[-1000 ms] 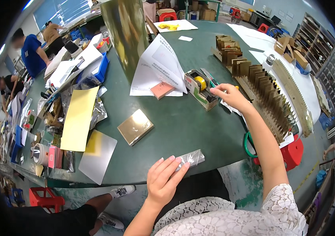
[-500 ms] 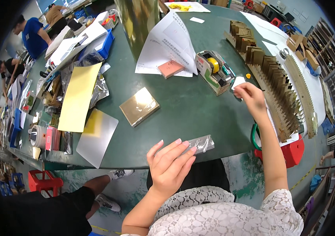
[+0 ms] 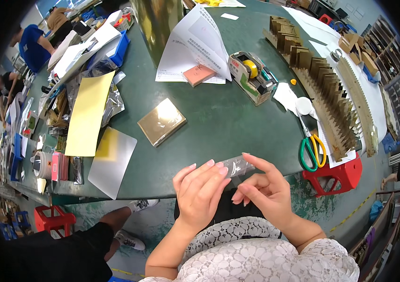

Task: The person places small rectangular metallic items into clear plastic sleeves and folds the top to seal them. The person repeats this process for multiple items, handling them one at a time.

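Near the front edge of the table, my left hand point(image 3: 200, 195) grips a small flat packet in clear shiny film point(image 3: 240, 166). Its fingers lie close together over the packet's left part, covering it; the thumb is hidden. My right hand point(image 3: 268, 192) is at the packet's other end. The right index fingertip touches the film's far edge, while the thumb and other fingers curl apart below it. Beyond the hands lies a gold box in glossy wrap point(image 3: 162, 122), touched by neither hand.
Green-and-yellow scissors point(image 3: 311, 150), a white crumpled cloth point(image 3: 287, 97) and a tape dispenser point(image 3: 254, 77) are on the right. Behind them runs a notched rack of gold pieces point(image 3: 319, 80). A pink block point(image 3: 199, 74) rests on paper. Yellow sheet point(image 3: 89, 113) and clutter fill the left.
My right hand has come from beside the white cloth down and left to the film-wrapped packet. The scissors now show fully. My left hand stays on the packet.
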The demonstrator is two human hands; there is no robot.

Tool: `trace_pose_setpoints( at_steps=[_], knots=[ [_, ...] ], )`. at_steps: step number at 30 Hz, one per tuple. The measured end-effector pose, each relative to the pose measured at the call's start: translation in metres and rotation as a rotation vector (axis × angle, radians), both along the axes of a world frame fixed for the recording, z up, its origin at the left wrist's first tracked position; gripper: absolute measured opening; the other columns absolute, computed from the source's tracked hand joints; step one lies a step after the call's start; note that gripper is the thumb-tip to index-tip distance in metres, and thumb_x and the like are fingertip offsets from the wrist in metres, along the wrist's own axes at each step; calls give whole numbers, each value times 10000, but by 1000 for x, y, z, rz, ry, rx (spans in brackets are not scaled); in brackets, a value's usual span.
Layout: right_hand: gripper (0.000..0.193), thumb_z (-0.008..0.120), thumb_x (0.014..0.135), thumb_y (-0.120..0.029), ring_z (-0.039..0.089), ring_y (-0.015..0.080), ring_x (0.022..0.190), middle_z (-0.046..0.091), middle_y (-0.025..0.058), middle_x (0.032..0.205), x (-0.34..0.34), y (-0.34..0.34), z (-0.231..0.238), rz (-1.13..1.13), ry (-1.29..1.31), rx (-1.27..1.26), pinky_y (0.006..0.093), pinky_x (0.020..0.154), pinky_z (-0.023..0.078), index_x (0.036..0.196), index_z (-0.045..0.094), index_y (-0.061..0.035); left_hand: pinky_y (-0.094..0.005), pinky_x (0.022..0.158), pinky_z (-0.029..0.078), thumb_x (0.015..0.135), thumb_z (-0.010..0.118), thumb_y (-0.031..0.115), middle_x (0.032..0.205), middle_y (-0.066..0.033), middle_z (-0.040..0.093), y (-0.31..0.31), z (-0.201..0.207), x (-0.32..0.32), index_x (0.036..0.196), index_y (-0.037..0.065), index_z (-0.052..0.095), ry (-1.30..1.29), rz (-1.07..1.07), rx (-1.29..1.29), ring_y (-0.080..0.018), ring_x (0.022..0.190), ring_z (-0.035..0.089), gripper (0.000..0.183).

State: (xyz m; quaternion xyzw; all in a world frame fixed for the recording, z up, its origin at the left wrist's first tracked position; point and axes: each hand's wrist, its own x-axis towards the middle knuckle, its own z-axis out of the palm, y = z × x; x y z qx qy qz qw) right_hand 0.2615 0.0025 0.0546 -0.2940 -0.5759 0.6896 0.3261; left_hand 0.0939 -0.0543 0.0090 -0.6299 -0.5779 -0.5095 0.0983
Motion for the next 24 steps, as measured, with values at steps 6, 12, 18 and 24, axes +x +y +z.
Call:
trace_pose_setpoints(
  at_steps=[6,12,18,24],
  knots=[
    [587,611,969,-5,684,118,818,706,70,879,-6,2,-5,-35,-56,-60,223,681,516,1496,355,-27,-367,994,407,793,728,107,1173,20,657,-7,4,-3,1128,225,757,144,32,-102,-159,1121,600,356],
    [640,686,912,-10,677,107,726,687,71,780,-9,8,-27,-148,-215,302,237,643,521,1478,389,-38,-369,987,412,761,781,134,1178,6,645,-7,7,-1,1109,220,765,141,33,-124,-175,1129,586,358],
    [627,731,875,-8,633,113,657,624,60,739,6,30,-44,-115,-386,504,238,631,517,1432,447,-53,-384,877,410,728,830,154,1104,-27,637,5,15,2,1100,164,744,76,21,-146,-224,1021,581,382],
    [357,498,1046,-222,697,230,763,688,179,936,45,30,-55,82,3,-399,311,676,572,1300,525,27,-384,814,383,686,833,83,1031,-50,645,13,48,3,1128,99,680,12,-35,-373,-264,946,556,468]
  ],
)
